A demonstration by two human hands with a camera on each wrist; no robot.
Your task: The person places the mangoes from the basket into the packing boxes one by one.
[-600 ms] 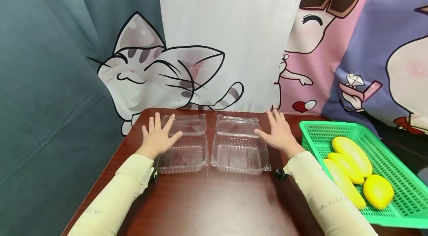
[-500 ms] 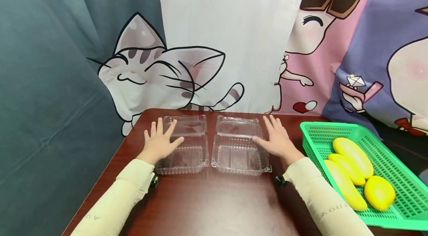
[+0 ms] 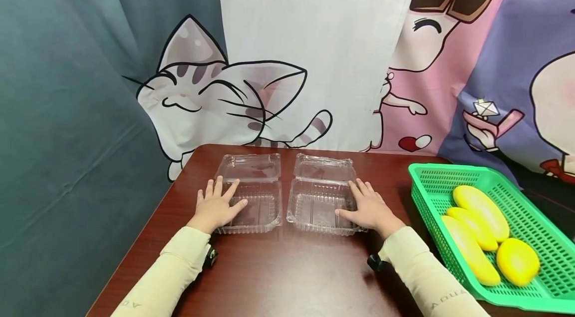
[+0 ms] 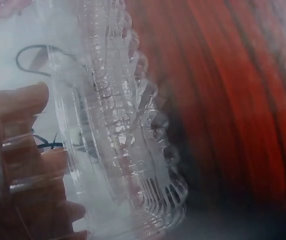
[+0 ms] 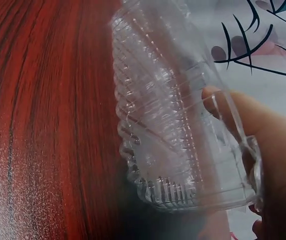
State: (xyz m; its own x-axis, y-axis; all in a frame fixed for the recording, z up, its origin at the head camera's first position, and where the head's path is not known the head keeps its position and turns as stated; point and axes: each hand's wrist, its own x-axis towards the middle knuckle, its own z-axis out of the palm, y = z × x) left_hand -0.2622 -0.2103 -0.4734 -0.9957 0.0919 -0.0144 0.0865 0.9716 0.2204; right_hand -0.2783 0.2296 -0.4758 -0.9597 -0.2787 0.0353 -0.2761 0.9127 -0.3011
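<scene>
Two clear plastic clamshell boxes lie side by side on the table, lids folded back, with the left box (image 3: 262, 207) and the right box (image 3: 316, 207) both unfilled. My left hand (image 3: 215, 209), fingers spread, is over the outer side of the left box. Over the outer edge of the right box is my right hand (image 3: 373, 207), thumb pointing inward. In the left wrist view, fingers (image 4: 25, 150) show beside the ribbed clear box (image 4: 123, 125). The right wrist view has the thumb (image 5: 233, 110) at the rim of its clear box (image 5: 158, 120). Neither hand curls around anything.
A green plastic basket (image 3: 418, 197) stands at the table's right, holding several yellow fruit-like pieces (image 3: 482, 212), some long and one rounder (image 3: 516, 262). The dark red wooden table (image 3: 287, 277) ends at a printed cartoon curtain (image 3: 287, 47) behind.
Both hands have moved back toward the person and lower, from beside the lids to the outer sides of the box bases. The head view has shifted slightly; boxes and basket stay in place.
</scene>
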